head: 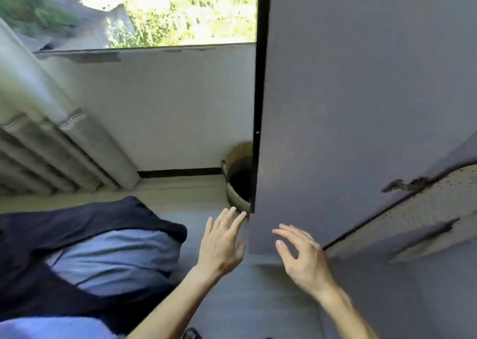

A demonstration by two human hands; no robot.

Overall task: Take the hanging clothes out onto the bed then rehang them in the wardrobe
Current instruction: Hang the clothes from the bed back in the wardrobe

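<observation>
The grey wardrobe (361,93) fills the right half of the view, its flat side panel facing me. At the far right one of its doors (413,214) hangs open, showing a pale speckled inner face and a metal hinge (405,184). No hanging clothes are visible. On the bed (31,261) at lower left lie dark navy fabric and a blue pillow (116,258). My left hand (222,243) is spread open near the wardrobe's lower corner, holding nothing. My right hand (302,256) is raised in front of the grey panel, fingers loosely apart and empty.
A woven basket (237,184) stands on the floor, partly hidden behind the wardrobe's edge. A white radiator (64,158) and a pale curtain (23,80) stand at left under a window (154,11). Grey floor (245,300) runs between bed and wardrobe.
</observation>
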